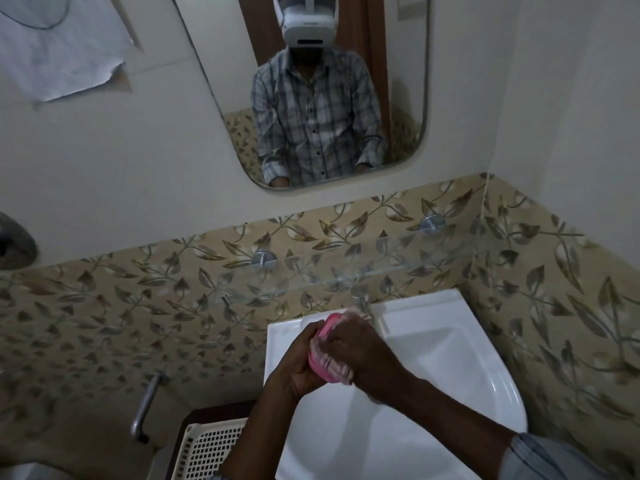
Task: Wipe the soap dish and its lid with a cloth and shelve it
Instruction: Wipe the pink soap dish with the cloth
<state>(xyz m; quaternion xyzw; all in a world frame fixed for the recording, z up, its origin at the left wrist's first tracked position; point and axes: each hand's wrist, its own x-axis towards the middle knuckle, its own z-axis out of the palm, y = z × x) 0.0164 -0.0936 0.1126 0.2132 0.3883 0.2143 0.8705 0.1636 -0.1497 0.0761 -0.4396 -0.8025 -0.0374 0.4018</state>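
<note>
A dim bathroom corner with leaf-patterned tiles is forming the backdrop, and a white sink (pixel 446 386) is sitting against the wall as the landmark here. Over the sink's left rear part, a pink soap dish (pixel 320 367) is being held between both hands, partly wrapped in a pale striped cloth (pixel 337 370); the motion blur is making it hard to say whether this is the dish body or its lid. The left hand (pixel 304 362) is curling its fingers closed around the pink piece from the left, wrist bent and forearm rising from the lower edge beside the sink. The right hand (pixel 360 355) is pressing down over the cloth with fingers closed on it, knuckles up, its forearm stretching diagonally across the basin toward a grey sleeve (pixel 554 459) at the lower right. Just behind the hands, a metal tap (pixel 363 303) is standing at the sink's back rim. Above the sink, a clear glass shelf (pixel 346 275) is hanging on two round metal brackets. Higher still, a mirror (pixel 311 91) is showing a person in a checked shirt. Left of the sink, a cream perforated basket (pixel 207 448) is sitting low, with a metal handle (pixel 145 407) on the tiles near it.
</note>
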